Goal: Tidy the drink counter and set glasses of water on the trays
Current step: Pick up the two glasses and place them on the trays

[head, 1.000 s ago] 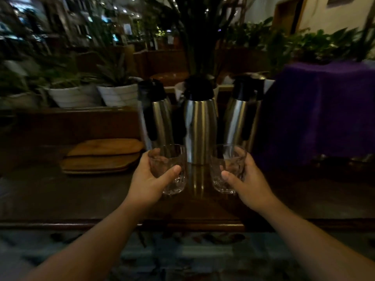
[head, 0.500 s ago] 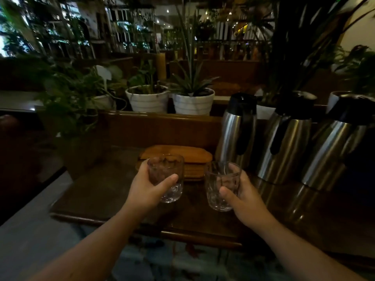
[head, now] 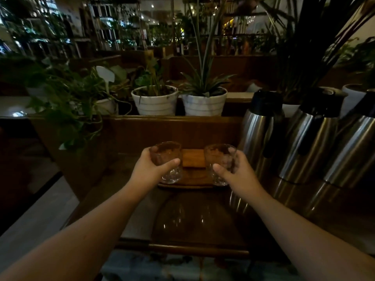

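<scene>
Head view: the left hand [head: 149, 169] grasps the left glass [head: 166, 162], thumb across its near wall and fingers wrapped behind; the right hand [head: 236, 171] likewise grasps the right glass [head: 220, 164]. Both glasses hang upright over the stacked wooden trays [head: 192, 160] at 12 o'clock on the dark counter [head: 192, 220]; whether their bases touch the tray cannot be told, nor whether they hold water. Three steel flasks [head: 257, 130] stand at 2 o'clock, potted plants [head: 155, 100] behind. To seat them well, each glass should probably descend level, well inside the tray rim and apart from the other, before the fingers release. Compared with the picture half a second earlier, the glasses stand farther forward over the trays, and the view has swung left.
</scene>
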